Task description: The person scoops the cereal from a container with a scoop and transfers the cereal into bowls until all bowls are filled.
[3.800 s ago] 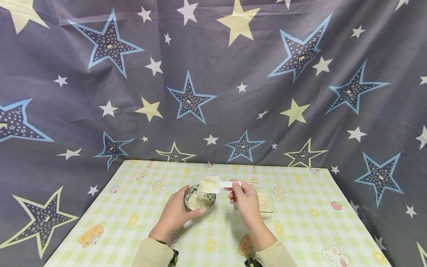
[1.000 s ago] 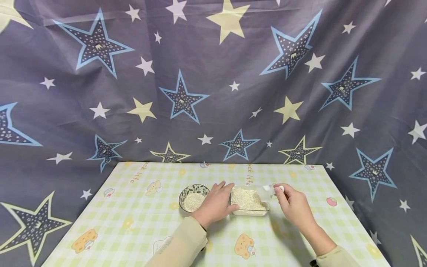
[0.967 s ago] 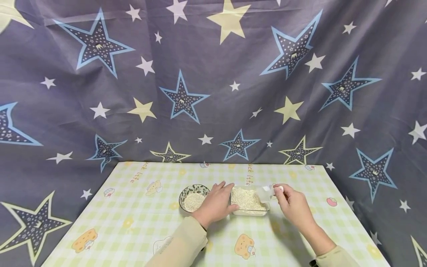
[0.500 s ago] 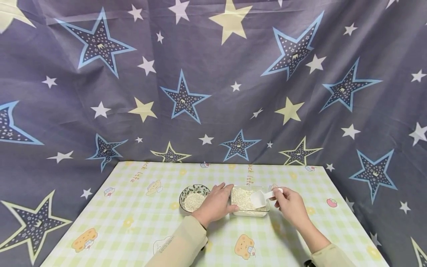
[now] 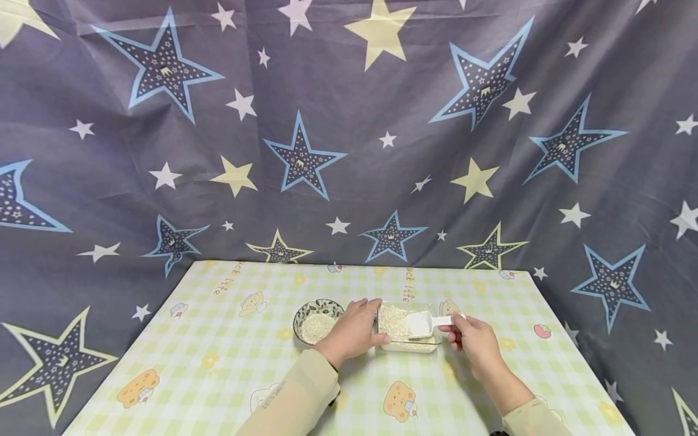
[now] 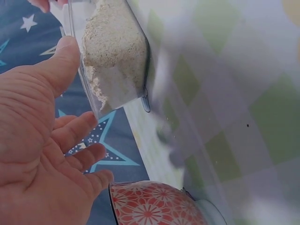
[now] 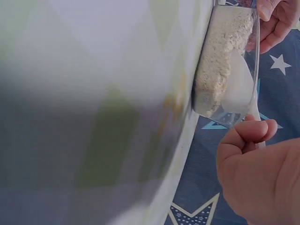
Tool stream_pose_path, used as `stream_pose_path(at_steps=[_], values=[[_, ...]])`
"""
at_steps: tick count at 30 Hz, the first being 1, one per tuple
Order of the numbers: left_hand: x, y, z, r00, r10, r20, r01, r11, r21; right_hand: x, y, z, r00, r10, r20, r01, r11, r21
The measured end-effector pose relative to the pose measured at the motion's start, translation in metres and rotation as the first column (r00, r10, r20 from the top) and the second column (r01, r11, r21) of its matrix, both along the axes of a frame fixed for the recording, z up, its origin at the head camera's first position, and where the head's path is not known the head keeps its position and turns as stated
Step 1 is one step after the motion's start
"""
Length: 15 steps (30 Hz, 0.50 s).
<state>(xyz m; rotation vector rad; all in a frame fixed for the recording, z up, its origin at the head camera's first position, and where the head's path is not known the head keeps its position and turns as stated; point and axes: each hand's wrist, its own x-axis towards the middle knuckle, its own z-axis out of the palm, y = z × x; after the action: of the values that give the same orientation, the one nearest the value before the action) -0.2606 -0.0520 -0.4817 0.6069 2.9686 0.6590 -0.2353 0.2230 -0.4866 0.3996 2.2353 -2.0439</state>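
In the head view, my right hand (image 5: 477, 345) pinches the handle of a white scoop (image 5: 421, 325). The scoop's bowl dips into pale, oat-like flakes (image 5: 394, 321) in a rectangular clear glass container (image 5: 409, 347); the right wrist view shows it against the inner wall, partly buried. My left hand (image 5: 351, 330) spreads across the container's left end, thumb at the rim and fingers nearly straight. Left of that hand, and partly hidden by it, stands a round bowl (image 5: 323, 307) holding the same flakes. From the left wrist, its red flowered outside (image 6: 154, 204) shows.
A green-and-white checked cloth (image 5: 218, 339) with cartoon prints covers the table. Behind the table's far edge hangs a dark star-printed curtain (image 5: 349, 200). The bowl and glass container stand close together, with the left forearm reaching in front of the bowl.
Earlier the scoop poured flakes into the bowl, which the left hand held. The left hand has since moved to the container; the right hand lowered the scoop into the flakes, and it now lies flatter.
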Motion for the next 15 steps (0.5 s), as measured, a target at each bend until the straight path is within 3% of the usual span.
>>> stream_pose_path(at_steps=[4,11,15], values=[[0.0,0.0,0.001,1.0,-0.001,0.002,0.001,1.0,-0.005,0.001,-0.001,-0.003,1.0,-0.008,0.015,0.008,0.999,-0.049],[0.0,0.001,0.002,1.0,0.011,0.006,-0.011,1.0,0.003,0.0,-0.01,-0.005,0.998,0.049,-0.036,-0.049,0.999,0.001],[0.0,0.001,0.001,1.0,0.006,0.001,-0.006,1.0,-0.001,0.002,-0.01,-0.006,0.999,0.026,-0.02,-0.026,0.999,-0.026]])
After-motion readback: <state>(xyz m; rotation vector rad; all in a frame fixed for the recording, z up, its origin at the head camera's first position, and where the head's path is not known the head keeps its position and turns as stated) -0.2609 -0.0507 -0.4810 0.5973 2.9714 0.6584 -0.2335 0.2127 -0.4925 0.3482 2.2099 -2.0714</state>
